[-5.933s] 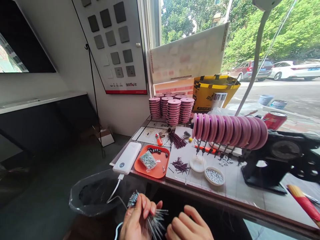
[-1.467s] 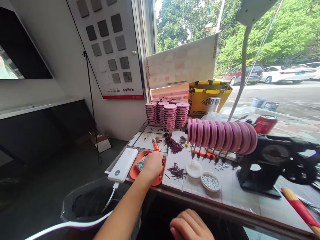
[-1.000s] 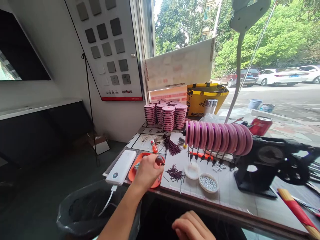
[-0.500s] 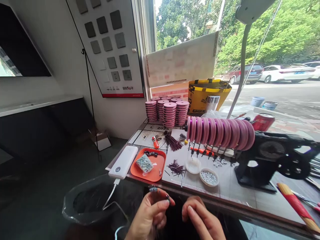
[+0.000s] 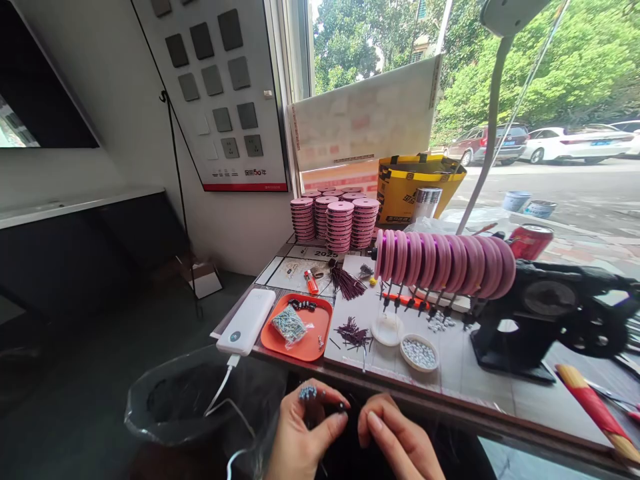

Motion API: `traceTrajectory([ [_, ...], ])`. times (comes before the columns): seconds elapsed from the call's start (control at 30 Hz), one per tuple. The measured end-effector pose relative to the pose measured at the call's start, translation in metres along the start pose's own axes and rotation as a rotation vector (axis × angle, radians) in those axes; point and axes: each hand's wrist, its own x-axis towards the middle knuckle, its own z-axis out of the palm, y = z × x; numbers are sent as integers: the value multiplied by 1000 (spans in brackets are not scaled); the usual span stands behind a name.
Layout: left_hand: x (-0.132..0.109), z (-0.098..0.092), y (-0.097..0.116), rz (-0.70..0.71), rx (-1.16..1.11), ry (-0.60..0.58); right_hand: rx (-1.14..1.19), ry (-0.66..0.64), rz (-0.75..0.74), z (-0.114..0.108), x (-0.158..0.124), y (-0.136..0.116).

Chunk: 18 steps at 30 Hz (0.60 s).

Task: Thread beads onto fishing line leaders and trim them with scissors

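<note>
The left hand (image 5: pixel 307 430) is bending its forefinger over in an arch and bringing the tip down to meet the thumb in a pinch, the other fingers curling beneath. Just beside it, the right hand (image 5: pixel 403 437) is folding its fingers inward, the thumb pressing close to the forefinger. Both hands are pointing their fingertips towards each other without touching

Black piece (image 5: pixel 341 407), orange tray (image 5: pixel 323 313)
</note>
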Motion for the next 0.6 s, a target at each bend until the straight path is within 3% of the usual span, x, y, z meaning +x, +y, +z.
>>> traceTrajectory([
  [0.07, 0, 0, 0, 12, 13, 11, -5, 25, -9, -1, 0, 1],
  [0.27, -1, 0, 1, 12, 36, 15, -89, -113, -23, -6, 2, 8],
  [0.6, -1, 0, 3, 16, 29, 42, -121, -124, -29, -7, 3, 11],
])
